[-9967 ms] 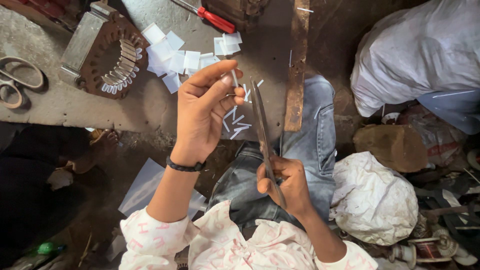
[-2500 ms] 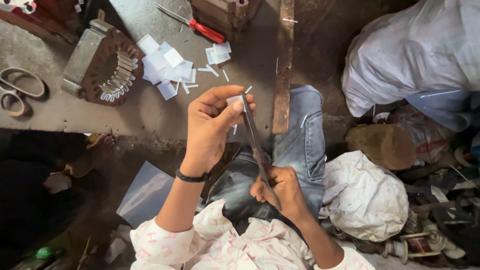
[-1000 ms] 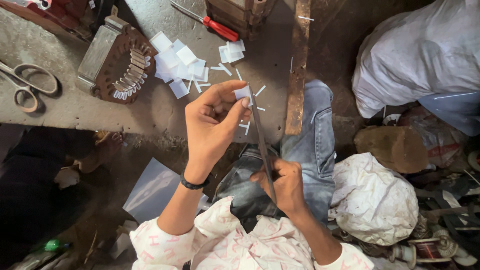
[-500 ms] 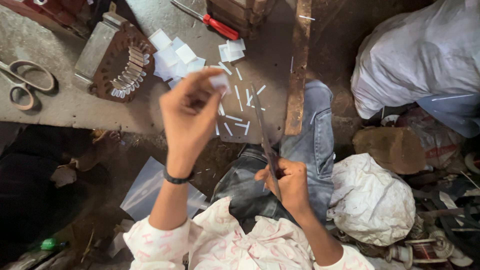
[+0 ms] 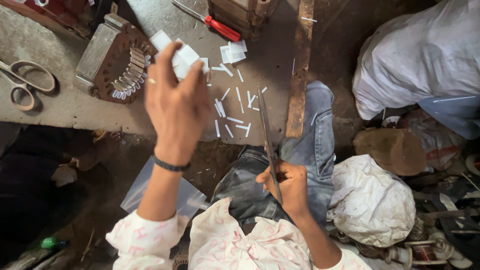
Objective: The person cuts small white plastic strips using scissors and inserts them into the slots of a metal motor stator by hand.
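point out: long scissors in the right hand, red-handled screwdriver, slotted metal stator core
long scissors (image 5: 264, 122), head view, on the blades above the right hand.
red-handled screwdriver (image 5: 224, 29), head view, on the red handle.
slotted metal stator core (image 5: 107, 62), head view, on its brown end face.
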